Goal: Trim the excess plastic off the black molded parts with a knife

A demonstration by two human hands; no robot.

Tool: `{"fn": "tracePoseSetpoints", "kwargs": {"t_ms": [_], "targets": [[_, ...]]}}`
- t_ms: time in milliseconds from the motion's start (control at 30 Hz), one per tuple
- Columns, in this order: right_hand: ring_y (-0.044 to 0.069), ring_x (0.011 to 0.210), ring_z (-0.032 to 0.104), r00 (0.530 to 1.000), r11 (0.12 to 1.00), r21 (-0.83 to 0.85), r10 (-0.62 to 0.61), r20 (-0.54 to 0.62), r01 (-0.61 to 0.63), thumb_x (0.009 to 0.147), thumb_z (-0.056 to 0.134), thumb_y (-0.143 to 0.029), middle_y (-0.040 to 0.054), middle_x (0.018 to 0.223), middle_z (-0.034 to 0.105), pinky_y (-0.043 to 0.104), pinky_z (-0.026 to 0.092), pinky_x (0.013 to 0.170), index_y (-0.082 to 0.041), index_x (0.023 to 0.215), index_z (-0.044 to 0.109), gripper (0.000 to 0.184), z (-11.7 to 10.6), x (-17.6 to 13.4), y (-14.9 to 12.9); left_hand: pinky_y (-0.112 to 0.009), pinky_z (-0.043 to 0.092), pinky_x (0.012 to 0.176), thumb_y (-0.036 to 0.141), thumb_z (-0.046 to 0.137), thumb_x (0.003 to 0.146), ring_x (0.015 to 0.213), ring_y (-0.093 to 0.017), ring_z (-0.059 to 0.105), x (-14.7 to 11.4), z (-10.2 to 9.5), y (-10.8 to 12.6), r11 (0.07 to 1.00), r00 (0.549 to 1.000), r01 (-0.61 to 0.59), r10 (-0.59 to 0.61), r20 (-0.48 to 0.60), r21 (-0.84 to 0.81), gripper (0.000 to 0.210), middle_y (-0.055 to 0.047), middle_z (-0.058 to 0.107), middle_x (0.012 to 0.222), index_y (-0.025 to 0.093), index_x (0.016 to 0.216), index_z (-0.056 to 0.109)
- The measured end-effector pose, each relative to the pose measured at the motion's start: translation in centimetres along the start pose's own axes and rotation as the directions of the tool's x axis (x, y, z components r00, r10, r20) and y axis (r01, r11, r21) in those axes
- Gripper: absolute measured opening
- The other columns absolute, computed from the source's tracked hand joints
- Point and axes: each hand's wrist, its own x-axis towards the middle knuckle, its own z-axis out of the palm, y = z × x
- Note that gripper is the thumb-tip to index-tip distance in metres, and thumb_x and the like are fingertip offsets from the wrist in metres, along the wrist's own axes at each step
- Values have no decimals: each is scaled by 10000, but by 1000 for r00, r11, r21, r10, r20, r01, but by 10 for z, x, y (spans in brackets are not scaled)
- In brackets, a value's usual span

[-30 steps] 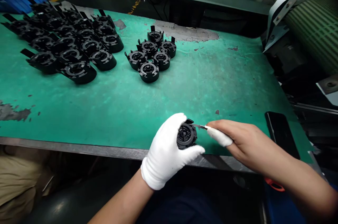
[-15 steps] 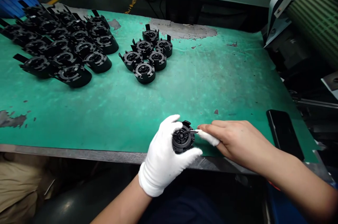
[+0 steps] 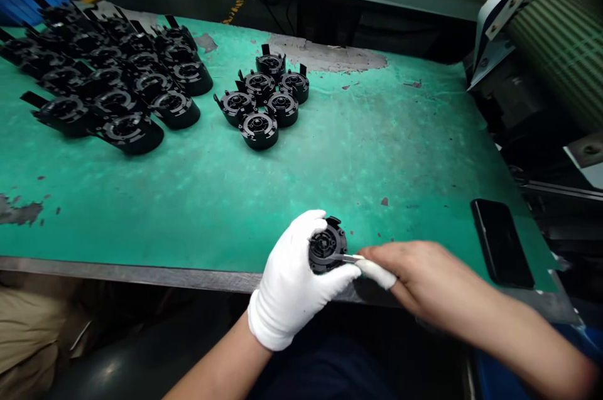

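Detail work seems underway: left hand [image 3: 294, 277] holds a round part [image 3: 324, 242], right hand [image 3: 417, 269] pinches a thin tool [image 3: 347, 258]; next move needs steadiness.

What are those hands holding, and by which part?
The left hand holds a round black component around its rim. The right hand pinches a slim metallic tool by the portion away from that component.

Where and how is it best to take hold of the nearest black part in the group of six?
I would grip the nearest black part by its round side wall, coming from the table's front edge: its neighbours stand behind it, leaving that wall exposed, and its top looks uneven.
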Motion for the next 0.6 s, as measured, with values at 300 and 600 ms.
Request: {"fn": "tracePoseSetpoints", "kwargs": {"t_ms": [300, 600], "targets": [[272, 1083, 704, 982, 993, 99, 86, -168, -70, 918, 419, -143, 64, 1254, 718, 445, 579, 916, -266, 1316, 616, 461, 27, -13, -7, -422, 478, 1084, 446, 802, 789, 1247, -250, 579, 0, 0, 1, 999, 1000, -16, 16, -12, -28, 509, -95, 600, 1295, 235, 1174, 543], [240, 952, 721, 992, 980, 198, 24, -123, 1, 924, 469, -144, 35, 1025, 768, 347, 562, 841, -277, 1158, 685, 345, 16, -7, -12, -421, 501, 1089, 443, 809, 779, 1213, -246, 621, 2, 1, 5, 1000, 999, 20, -20, -30, 1, 489, -95, 638, 1289, 225, 1152, 581]]}}
